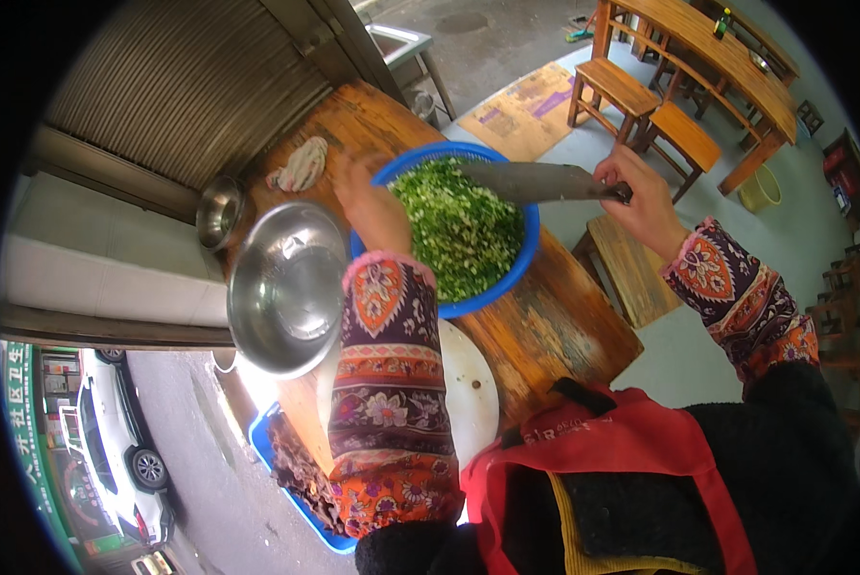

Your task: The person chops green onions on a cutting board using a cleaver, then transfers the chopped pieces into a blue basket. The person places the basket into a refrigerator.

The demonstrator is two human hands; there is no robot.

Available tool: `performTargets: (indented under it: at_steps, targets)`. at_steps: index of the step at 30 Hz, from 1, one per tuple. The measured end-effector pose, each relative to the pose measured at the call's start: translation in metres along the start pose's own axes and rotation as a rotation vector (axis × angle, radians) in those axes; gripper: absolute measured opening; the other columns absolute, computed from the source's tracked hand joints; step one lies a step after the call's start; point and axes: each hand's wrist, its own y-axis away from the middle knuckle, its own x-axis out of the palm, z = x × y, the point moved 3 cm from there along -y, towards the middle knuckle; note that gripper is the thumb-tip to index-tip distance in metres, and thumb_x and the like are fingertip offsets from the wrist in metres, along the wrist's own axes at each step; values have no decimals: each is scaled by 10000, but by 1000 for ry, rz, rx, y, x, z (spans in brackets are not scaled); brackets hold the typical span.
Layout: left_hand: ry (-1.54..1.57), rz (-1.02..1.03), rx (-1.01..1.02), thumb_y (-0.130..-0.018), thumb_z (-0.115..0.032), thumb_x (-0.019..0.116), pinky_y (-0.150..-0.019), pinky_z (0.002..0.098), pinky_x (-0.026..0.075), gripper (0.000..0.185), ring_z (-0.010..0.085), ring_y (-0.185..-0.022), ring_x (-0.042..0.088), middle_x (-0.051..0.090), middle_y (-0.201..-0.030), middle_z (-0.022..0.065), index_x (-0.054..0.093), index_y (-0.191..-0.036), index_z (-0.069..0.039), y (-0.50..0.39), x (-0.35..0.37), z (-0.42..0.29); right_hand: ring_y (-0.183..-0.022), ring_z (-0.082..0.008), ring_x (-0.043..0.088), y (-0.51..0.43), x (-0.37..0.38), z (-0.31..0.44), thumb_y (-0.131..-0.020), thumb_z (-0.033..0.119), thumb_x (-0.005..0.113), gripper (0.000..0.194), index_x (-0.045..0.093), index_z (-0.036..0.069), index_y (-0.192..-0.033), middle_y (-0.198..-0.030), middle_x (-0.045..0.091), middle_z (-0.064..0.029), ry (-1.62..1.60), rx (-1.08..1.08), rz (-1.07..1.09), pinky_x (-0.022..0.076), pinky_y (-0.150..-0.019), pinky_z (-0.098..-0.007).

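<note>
My right hand grips the dark handle of a cleaver. Its broad grey blade reaches left over a blue plastic basket. Chopped green onions are heaped in the basket, and the blade's tip is at their far side. At the basket's left rim is my left hand, blurred by motion; whether its fingers touch the rim cannot be made out. A round white cutting board lies nearer to me, partly hidden by my left sleeve. Left of that hand stands a large stainless steel bowl, with no food visible inside.
Everything stands on a worn wooden table. A crumpled cloth and a smaller steel bowl are at its far left. A blue tray of dark brown food sits at lower left. Wooden stools stand at the right.
</note>
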Motion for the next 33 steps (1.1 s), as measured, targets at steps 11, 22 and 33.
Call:
performTargets:
  at_steps: [11,22,33]
  targets:
    - [-130,172,-316,-830,-164,665,-791,390,494,116,288,-904,641,684,-928,112,697,-914,-89,86,-91,14,-583,-32,462,112,50,4,-855,138,672,180,618,8,-967,-723,519,29,-423,609,432,381,-510,-221]
    - [-222,471,-419,-775,-78,686,-725,386,529,140,301,-761,644,643,-872,102,667,-913,-72,328,-92,8,-500,-24,420,204,80,70,-858,147,667,158,646,25,-956,-584,472,57,-548,859,460,320,-456,-208]
    - [-252,637,-460,-771,-107,665,-656,384,530,26,294,-702,649,648,-786,98,656,-794,-98,356,-83,25,-503,-29,433,266,55,67,-844,106,670,121,641,13,-916,-592,482,50,-542,917,292,331,-458,-208]
